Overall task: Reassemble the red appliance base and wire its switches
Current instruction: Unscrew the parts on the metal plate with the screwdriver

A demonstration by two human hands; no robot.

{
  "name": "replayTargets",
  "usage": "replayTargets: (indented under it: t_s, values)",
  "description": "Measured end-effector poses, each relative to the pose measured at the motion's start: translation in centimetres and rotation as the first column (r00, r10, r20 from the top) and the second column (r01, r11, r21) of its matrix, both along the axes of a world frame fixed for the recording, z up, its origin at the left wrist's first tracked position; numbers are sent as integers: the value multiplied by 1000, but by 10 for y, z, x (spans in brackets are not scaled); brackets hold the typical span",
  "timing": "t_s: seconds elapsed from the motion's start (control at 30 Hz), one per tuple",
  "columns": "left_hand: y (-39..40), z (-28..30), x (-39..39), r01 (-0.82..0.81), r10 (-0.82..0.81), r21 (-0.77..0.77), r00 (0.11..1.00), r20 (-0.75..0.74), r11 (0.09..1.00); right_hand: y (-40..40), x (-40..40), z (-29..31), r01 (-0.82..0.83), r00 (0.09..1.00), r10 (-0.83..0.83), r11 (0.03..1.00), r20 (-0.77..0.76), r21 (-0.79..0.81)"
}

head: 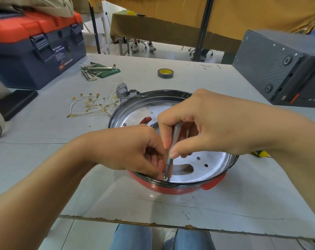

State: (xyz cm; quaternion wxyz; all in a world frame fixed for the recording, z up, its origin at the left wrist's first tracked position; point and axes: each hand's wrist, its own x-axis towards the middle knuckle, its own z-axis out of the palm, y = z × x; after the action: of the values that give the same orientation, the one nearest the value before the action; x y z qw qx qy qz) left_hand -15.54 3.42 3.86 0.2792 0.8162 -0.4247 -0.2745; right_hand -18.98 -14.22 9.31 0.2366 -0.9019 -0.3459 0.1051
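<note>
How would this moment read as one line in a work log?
step: fastening screw at base rim | right hand: grip on driver | left hand: steadying screw | wires: loose on table

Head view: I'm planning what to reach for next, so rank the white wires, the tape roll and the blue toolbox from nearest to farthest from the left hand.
From the left hand:
1. White wires, just beyond it, left of the red base.
2. Tape roll, farther back, mid-table.
3. Blue toolbox, far-left corner.
</note>
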Motion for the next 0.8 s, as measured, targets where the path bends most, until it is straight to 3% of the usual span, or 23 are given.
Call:
replayTargets:
  t_s: [0.23,0.43,0.8]
  values:
    - [0,-1,1,13,-12,-23,1000,17,1000,4,-6,1,57,996,-49,993,76,-107]
    - [0,1,1,4,-5,-67,1000,-4,998,12,-3,-1,106,954,-9,945,298,-309]
    - [1,-3,3,23,-21,-28,999,48,999,12,5,-12,98,913,42,942,405,-320]
